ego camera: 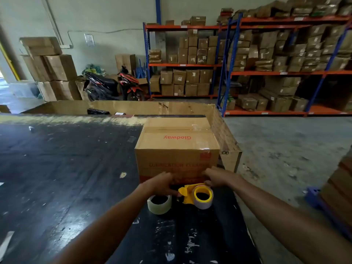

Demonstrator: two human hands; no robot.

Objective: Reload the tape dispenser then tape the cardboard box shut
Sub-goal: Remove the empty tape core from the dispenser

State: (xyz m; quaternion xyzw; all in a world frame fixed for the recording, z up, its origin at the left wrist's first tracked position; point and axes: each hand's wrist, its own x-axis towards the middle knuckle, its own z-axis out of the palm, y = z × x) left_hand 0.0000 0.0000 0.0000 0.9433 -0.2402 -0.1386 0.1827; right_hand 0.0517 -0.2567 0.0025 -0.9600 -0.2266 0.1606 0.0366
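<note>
Both hands, left (pixel 162 184) and right (pixel 216 178), are curled on the yellow dispenser (pixel 187 193) before the box (pixel 177 149), seemingly steadying it for reloading, with the spare roll (pixel 159 203) just beside it.

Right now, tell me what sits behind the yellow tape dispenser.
The cardboard box stands directly behind the yellow tape dispenser. Both hands cover the box's lower front, so its base there is hidden.

"Glodway" upside down in red on cardboard box (pixel 177 149) top
</note>
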